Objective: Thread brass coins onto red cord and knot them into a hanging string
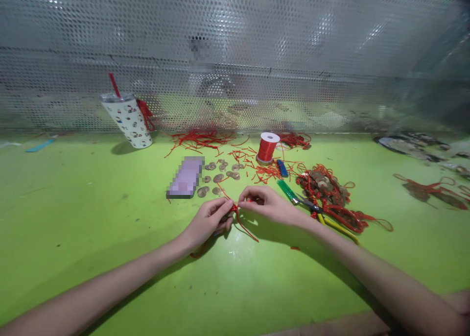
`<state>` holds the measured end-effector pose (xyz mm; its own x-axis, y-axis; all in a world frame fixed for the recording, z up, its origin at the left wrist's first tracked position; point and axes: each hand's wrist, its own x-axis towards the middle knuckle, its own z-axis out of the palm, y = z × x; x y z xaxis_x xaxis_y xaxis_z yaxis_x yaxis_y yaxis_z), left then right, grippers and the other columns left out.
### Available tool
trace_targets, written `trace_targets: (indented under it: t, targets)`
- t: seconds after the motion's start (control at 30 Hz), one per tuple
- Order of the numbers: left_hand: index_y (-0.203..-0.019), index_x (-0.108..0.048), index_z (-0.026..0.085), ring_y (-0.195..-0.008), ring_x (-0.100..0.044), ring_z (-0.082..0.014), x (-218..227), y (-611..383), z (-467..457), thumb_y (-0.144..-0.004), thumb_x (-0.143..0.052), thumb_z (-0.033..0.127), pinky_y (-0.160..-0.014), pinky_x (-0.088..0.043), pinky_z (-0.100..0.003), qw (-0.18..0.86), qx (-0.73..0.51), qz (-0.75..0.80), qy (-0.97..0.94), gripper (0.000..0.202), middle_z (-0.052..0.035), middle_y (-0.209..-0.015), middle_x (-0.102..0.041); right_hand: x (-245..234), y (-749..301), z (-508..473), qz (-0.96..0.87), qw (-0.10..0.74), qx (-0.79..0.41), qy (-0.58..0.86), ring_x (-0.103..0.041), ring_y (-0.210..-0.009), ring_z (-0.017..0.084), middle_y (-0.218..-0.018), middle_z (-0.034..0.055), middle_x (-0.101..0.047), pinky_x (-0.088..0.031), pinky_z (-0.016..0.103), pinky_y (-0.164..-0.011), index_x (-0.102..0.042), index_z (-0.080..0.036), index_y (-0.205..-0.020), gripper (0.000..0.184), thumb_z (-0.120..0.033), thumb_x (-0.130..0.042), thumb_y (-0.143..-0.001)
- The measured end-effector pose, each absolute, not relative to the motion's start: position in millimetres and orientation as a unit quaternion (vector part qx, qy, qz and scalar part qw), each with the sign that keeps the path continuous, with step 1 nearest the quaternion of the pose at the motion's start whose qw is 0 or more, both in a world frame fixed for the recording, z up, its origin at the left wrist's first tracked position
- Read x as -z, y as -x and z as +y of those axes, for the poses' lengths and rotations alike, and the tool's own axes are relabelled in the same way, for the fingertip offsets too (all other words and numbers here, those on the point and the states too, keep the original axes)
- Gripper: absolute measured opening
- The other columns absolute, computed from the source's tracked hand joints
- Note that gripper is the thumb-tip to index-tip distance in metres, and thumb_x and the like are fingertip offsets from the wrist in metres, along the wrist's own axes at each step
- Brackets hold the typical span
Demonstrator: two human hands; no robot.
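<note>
Close together over the green table (235, 287), my two hands meet at a knotted red cord (248, 232). My left hand (208, 219) is closed, thumb and fingers pinching the knot; a coin-like piece shows dimly under its fingers. With thumb and forefinger together, my right hand (265, 204) grips the cord just right of the knot, and a bit of red shows inside its curled fingers. One loose cord end hangs toward me, another points up and away. Several loose round coins (218, 178) lie just beyond my hands.
A phone (186, 178) lies left of the coins. Behind are a red cord spool (268, 150), cord scraps (205, 139) and a blue lighter (282, 168). Rightward lie a green lighter (287, 191), yellow-handled cutters (338, 226) and corded coins (323, 183). A tumbler (129, 122) stands back left.
</note>
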<state>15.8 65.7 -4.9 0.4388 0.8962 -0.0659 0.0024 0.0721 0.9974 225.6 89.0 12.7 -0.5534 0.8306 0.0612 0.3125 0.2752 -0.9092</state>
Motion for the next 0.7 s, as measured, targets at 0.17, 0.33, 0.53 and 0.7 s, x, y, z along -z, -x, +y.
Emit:
trace_targets:
  t: [0.17, 0.33, 0.53, 0.7]
  targets:
    - [-0.082, -0.062, 0.015, -0.044, -0.042, -0.0061, 6, -14, 66, -0.09, -0.065, 0.044, -0.045, -0.04, -0.02, 0.602, -0.339, 0.399, -0.603, 0.031, 0.0006, -0.059, -0.062, -16, -225, 88, -0.752, 0.292, -0.437, 0.398, -0.046, -0.064, 0.013, -0.073, -0.0003, -0.058, -0.035, 0.028, -0.058, -0.068, -0.018, -0.088, 0.025, -0.042, -0.063, -0.093]
    - [-0.091, -0.065, 0.013, -0.045, -0.047, -0.0069, 5, -12, 68, -0.088, -0.067, 0.049, -0.044, -0.049, -0.023, 0.635, -0.306, 0.392, -0.592, 0.036, -0.0068, -0.079, -0.073, -16, -230, 94, -0.75, 0.301, -0.419, 0.413, -0.046, -0.064, 0.013, -0.072, -0.0005, -0.058, -0.035, 0.028, -0.059, -0.068, -0.018, -0.088, 0.02, -0.037, -0.063, -0.093]
    - [-0.087, -0.062, 0.015, -0.049, -0.057, -0.01, -7, 0, 86, -0.08, -0.075, 0.05, -0.047, -0.054, -0.026, 0.617, -0.305, 0.423, -0.59, 0.038, -0.0101, -0.089, -0.076, -19, -234, 98, -0.75, 0.288, -0.42, 0.422, -0.047, -0.062, 0.012, -0.073, -0.0004, -0.06, -0.033, 0.027, -0.058, -0.068, -0.017, -0.087, 0.023, -0.038, -0.062, -0.093]
    - [-0.088, -0.07, 0.015, -0.052, -0.058, -0.0105, -16, 15, 103, -0.076, -0.078, 0.043, -0.053, -0.053, -0.026, 0.575, -0.294, 0.437, -0.626, 0.032, -0.0069, -0.082, -0.075, -30, -235, 96, -0.767, 0.243, -0.432, 0.407, -0.04, -0.059, 0.011, -0.065, -0.0045, -0.047, -0.029, 0.026, -0.056, -0.066, -0.017, -0.087, 0.029, -0.045, -0.061, -0.094]
